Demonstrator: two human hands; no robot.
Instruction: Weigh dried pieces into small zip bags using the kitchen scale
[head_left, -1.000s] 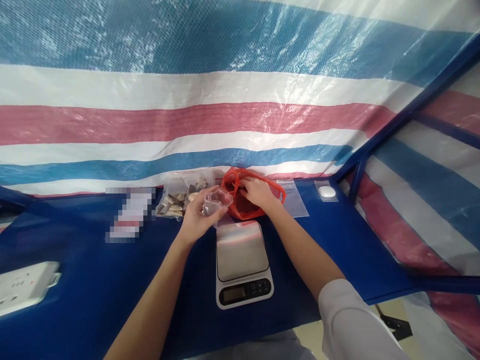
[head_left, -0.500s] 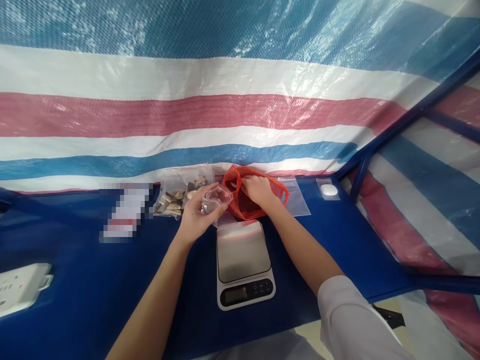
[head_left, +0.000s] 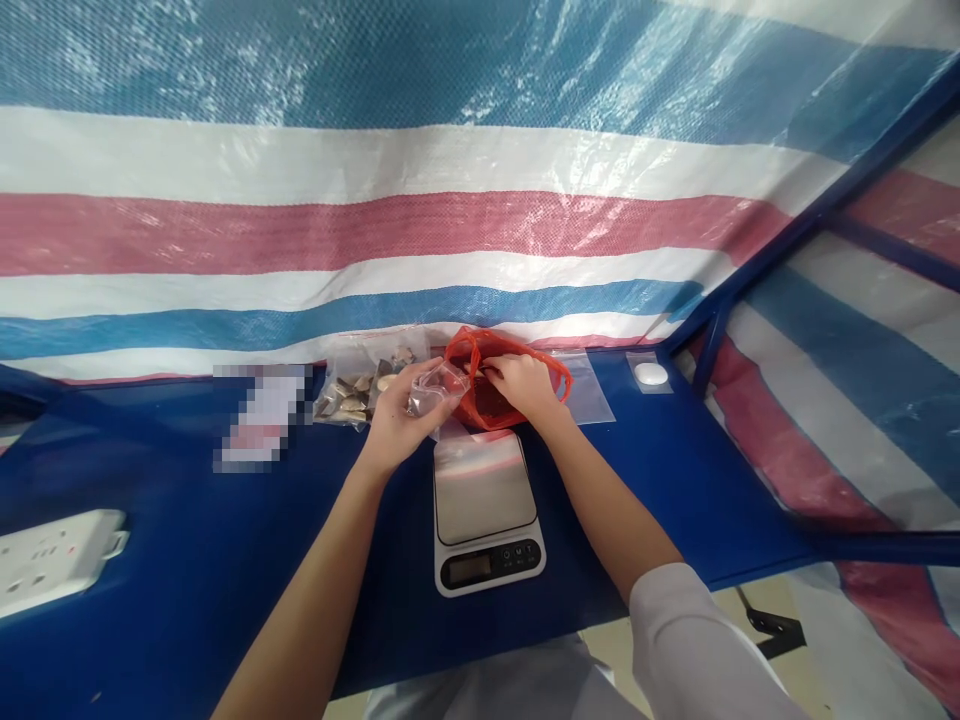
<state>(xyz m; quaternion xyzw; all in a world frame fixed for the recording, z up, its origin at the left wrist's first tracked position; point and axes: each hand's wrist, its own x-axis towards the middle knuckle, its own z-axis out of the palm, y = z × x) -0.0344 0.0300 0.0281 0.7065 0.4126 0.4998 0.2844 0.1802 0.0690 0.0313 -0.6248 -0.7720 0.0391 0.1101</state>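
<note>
My left hand (head_left: 400,415) grips a clear plastic bag (head_left: 435,390), its mouth spread between thumb and fingers. Just right of it lies an open red plastic bag (head_left: 476,408), with dark contents partly visible. My right hand (head_left: 523,385) reaches into its mouth, fingers bent together; what they hold, if anything, cannot be made out. In front of both bags sits a white kitchen scale (head_left: 486,490) with a bare steel plate and a dark display. Clear bags of brown and pale pieces (head_left: 351,395), perhaps shells or dried slices, lie behind my left hand.
A flat clear bag (head_left: 592,390) lies right of the red bag. Farther right is a white oval object (head_left: 651,374) on clear plastic. A power strip (head_left: 60,560) and a blurred-out paper (head_left: 262,415) are on the blue table (head_left: 187,580). Striped sheeting (head_left: 375,230) hangs behind.
My view has shifted slightly. My right hand's fingers have drawn up a little at the red bag's mouth. My left hand keeps hold of the clear bag, tilted slightly differently.
</note>
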